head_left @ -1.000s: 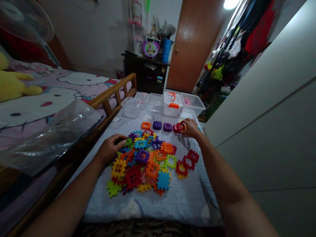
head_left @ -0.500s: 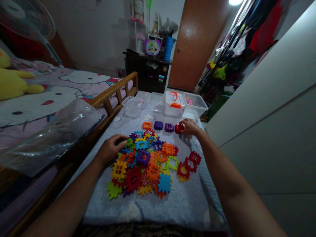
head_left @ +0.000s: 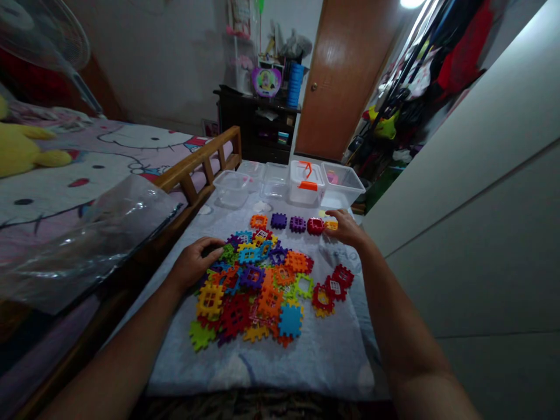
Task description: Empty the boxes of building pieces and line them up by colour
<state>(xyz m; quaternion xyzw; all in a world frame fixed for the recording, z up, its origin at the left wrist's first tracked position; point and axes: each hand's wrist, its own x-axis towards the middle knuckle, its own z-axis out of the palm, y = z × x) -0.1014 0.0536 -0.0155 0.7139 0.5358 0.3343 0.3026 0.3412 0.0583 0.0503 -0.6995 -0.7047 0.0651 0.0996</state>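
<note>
My right hand (head_left: 347, 228) is at the right end of a row of interlocking plastic tiles, its fingers closed on a small yellow tile (head_left: 331, 224). Just left of it lies a red tile (head_left: 315, 226), followed by two purple tiles (head_left: 279, 220) and an orange frame tile (head_left: 258, 221). Along the left edge of a heap of mixed tiles (head_left: 252, 277) rests my left hand (head_left: 195, 261), thumb and fingers apart, holding nothing visible. Its fingertips are beside a green tile (head_left: 228, 253); whether they touch it I cannot tell.
Several red tiles (head_left: 336, 288) lie apart, right of the heap. Clear plastic boxes (head_left: 233, 188) and a lidded box with an orange handle (head_left: 306, 185) line the table's far end. A wooden bed rail (head_left: 199, 157) borders the left; a pale cabinet (head_left: 472, 233) stands right.
My right hand has let go of the red tile and shifted slightly right, with a yellow tile now showing at its fingers. My left hand stays by the heap.
</note>
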